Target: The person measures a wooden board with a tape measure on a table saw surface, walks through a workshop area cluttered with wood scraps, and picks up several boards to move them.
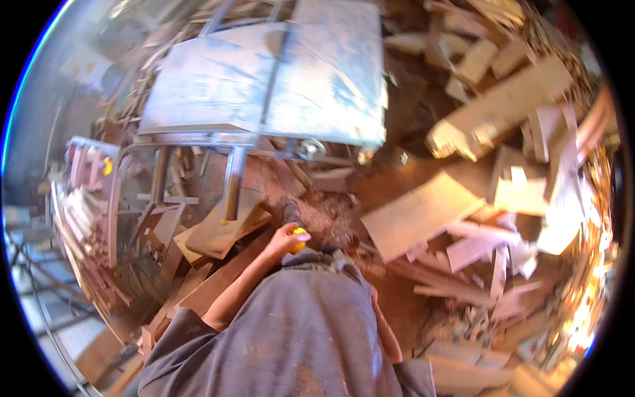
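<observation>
My left hand [285,238] is in front of my body, its fingers closed around a small rounded yellow object [299,239]. Most of that object is covered by the fingers, and its kind is too small to make out. Along my right side the right forearm [387,331] shows, but my grey shirt [301,324] hides the right hand. Past my left hand stands a metal-topped machine table [324,79] on metal legs. Wooden boards [228,228] lie to the left of the hand, below the table's edge.
To the right a wide board [423,215] and a thick plank [503,106] lie among piled offcuts. Sawdust [327,218] covers the floor near my feet. Stacked strips of wood [76,218] stand at the far left, and a long beam [218,278] runs beside my left arm.
</observation>
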`<state>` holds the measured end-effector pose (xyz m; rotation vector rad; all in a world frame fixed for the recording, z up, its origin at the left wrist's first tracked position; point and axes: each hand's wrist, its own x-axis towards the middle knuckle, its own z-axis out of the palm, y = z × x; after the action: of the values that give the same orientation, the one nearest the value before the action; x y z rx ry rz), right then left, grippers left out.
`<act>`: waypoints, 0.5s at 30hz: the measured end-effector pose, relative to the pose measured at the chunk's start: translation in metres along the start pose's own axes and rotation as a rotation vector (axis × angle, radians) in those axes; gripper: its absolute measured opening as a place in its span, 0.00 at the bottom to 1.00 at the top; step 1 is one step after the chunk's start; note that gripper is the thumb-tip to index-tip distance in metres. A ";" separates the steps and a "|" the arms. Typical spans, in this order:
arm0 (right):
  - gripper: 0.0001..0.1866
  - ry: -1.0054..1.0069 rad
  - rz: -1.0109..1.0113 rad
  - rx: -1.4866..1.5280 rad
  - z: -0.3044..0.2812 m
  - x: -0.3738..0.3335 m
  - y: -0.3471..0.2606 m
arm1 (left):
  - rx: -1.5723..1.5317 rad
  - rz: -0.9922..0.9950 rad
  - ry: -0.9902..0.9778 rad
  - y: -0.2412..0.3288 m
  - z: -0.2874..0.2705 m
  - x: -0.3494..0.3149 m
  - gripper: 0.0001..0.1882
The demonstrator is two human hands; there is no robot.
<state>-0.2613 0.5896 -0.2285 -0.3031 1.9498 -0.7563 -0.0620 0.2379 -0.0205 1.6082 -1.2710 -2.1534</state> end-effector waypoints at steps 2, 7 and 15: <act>0.19 -0.022 0.025 -0.063 0.001 0.001 -0.015 | 0.014 0.030 0.095 0.008 -0.007 0.003 0.23; 0.19 -0.044 0.051 -0.197 0.003 0.004 -0.051 | -0.035 0.090 0.202 0.034 -0.043 0.008 0.23; 0.18 -0.026 0.025 -0.288 0.014 0.007 -0.101 | 0.034 0.234 0.357 0.044 -0.101 0.032 0.30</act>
<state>-0.2632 0.5029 -0.1752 -0.4582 2.0340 -0.4517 -0.0041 0.1384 -0.0178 1.6661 -1.3081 -1.6287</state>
